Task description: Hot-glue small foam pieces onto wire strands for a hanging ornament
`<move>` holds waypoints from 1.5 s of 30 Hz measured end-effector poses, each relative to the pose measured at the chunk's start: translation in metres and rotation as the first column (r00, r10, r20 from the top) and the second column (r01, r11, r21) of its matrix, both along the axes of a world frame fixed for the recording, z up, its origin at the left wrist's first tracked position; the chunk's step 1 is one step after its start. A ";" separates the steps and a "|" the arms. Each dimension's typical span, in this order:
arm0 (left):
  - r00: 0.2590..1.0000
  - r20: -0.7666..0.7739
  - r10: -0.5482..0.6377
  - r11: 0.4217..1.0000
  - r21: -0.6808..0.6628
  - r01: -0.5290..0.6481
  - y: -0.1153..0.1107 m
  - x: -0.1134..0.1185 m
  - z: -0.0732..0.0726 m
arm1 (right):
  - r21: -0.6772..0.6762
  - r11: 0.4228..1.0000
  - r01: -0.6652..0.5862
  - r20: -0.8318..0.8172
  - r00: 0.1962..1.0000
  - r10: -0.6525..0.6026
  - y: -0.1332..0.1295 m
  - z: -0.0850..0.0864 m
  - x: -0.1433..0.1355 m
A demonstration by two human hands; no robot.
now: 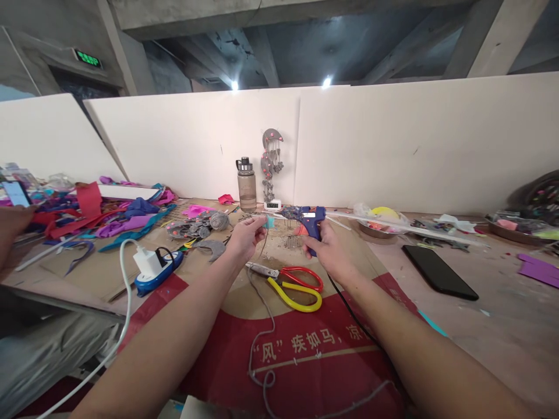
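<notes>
Just past twelve from the scissors [301, 288], glue gun [312, 224]: my right grip [328, 249] is wrapped round its handle, nozzle aimed toward nine.
Teal scrap [270, 222]: near eleven, pinched by thumb and fingertips of my left grip [246, 237], close to the nozzle; if that is hot, a small drift could burn me.
Grey yarn [267, 305]: hangs by my left grip, pinched or not I cannot tell, and trails past seven; it could snag on the scissors.
Pale stick [402, 223]: from the gun's back toward three, passing the bowl [371, 232]; a careless turn could knock it.
Black cable [349, 301]: runs toward four; a tug might spoil my aim.
</notes>
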State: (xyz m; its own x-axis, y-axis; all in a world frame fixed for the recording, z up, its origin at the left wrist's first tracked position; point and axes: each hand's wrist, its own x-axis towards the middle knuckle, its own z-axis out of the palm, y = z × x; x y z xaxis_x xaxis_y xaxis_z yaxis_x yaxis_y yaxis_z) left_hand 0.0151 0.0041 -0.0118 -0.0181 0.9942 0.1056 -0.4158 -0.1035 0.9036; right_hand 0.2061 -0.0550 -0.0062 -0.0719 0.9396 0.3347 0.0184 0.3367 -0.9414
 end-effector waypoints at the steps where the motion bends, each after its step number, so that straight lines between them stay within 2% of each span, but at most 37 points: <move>1: 1.000 -0.004 0.004 1.000 0.001 -0.004 0.000 0.000 0.000 | 0.008 1.000 -0.004 0.006 1.000 0.004 -0.001 0.000 0.000; 9: 0.999 -0.034 0.034 0.999 0.010 -0.033 -0.004 0.001 0.001 | 0.061 0.997 -0.057 0.065 0.996 0.053 -0.001 -0.006 -0.002; 18: 0.997 -0.076 0.028 0.999 0.024 -0.026 -0.005 0.002 0.001 | 0.046 0.998 -0.041 0.136 0.990 0.035 -0.003 -0.006 -0.002; 28: 0.991 -0.120 0.056 0.998 0.029 -0.053 -0.003 0.003 0.000 | 0.023 1.000 -0.006 0.155 0.988 0.003 -0.005 -0.005 -0.004; 40: 0.990 -0.122 0.073 0.996 0.064 -0.065 0.000 0.001 -0.004 | 0.021 0.999 -0.024 0.142 0.990 0.021 -0.006 -0.005 -0.005; 45: 0.989 -0.128 0.075 0.997 0.033 -0.072 -0.003 0.002 -0.001 | 0.026 0.999 -0.023 0.140 0.990 0.019 -0.006 -0.005 -0.005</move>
